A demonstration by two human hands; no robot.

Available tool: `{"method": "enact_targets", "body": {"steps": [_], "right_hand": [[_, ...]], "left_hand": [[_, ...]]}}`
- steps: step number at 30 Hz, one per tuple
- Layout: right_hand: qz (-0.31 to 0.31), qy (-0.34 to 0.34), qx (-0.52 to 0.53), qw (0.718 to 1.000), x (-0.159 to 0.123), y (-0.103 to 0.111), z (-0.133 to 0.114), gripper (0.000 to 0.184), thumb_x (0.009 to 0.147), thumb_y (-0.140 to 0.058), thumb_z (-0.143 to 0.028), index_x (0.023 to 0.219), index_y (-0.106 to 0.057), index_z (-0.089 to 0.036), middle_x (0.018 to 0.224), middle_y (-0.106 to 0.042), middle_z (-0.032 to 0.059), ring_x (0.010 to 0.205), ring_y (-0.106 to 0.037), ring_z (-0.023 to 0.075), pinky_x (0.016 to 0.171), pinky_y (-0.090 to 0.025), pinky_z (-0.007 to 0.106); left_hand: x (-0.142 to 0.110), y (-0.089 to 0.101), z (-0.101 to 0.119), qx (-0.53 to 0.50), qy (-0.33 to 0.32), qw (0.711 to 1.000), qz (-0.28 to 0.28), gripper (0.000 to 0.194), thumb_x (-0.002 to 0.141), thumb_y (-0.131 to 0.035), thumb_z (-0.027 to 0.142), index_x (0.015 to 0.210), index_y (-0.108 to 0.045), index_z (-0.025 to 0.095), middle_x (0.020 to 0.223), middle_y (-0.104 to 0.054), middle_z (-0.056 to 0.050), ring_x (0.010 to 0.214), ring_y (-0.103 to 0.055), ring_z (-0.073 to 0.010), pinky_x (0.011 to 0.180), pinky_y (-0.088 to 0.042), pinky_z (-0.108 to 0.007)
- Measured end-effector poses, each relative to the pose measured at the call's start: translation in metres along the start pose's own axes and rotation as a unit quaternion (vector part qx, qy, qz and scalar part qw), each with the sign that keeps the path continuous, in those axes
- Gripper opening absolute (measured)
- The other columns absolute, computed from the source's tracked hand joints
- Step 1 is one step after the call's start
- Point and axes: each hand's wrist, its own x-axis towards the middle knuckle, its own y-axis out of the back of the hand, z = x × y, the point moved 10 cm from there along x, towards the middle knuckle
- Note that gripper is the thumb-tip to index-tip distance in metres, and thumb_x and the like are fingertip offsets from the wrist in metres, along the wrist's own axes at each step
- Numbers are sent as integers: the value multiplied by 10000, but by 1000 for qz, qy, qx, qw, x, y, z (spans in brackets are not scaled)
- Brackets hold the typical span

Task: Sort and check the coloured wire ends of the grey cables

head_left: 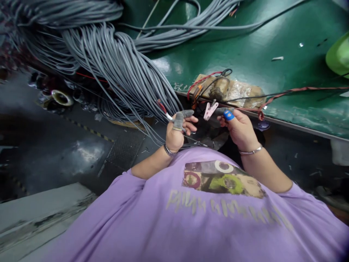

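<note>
The left hand (178,131) is pinching a grey cable end (167,113) drawn from the big bundle (122,69), the right hand (240,129) is closing beside the pink clip (210,109) at the bench edge (300,125) — likely feeding a wire to the clip, calling for steady alignment.

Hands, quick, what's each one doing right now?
Left hand: closed on a grey cable, pinched near its stripped end.
Right hand: closed, fingertips at the pink clip; whether it grips it cannot be told.

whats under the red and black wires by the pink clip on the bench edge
The red and black wires lie on a brownish taped pad on the green bench, behind the pink clip. What lies beneath the pad is covered.
</note>
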Motion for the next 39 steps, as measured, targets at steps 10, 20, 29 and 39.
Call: {"method": "enact_targets", "body": {"steps": [10, 20, 29, 39], "right_hand": [[-168, 29, -88, 981, -37, -58, -19, 312, 736, -853, -485, 920, -809, -237, 760, -723, 23, 630, -603, 156, 596, -513, 287], [-110, -9, -61, 992, -27, -50, -7, 260, 663, -890, -422, 743, -770, -206, 677, -707, 12, 609, -595, 147, 597, -503, 281], [5, -43, 79, 996, -28, -28, 13, 240, 623, -899, -369, 771, -764, -237, 643, -636, -35, 515, -432, 85, 493, -367, 237], [-15, -31, -11, 999, -26, -30, 10, 336, 559, -946, -416, 694, -727, -199, 652, -681, -14, 558, -544, 108, 564, -478, 257]], "left_hand": [[-44, -60, -26, 159, 188, 914, -323, 533, 833, -654, 620, 577, -570, 161, 485, -591, -12, 337, -444, -65, 369, -347, -195], [-32, -49, -23, 81, 172, 960, -207, 426, 732, -807, 453, 950, -557, 186, 680, -677, 13, 442, -587, -92, 397, -404, -181], [-32, -47, -25, 136, 128, 954, -233, 327, 759, -791, 411, 828, -586, 166, 701, -691, -14, 533, -663, -111, 451, -464, -175], [-24, -36, -19, 135, 44, 979, -145, 353, 737, -818, 433, 831, -596, 175, 686, -647, 30, 533, -586, -71, 516, -479, -183]]}}
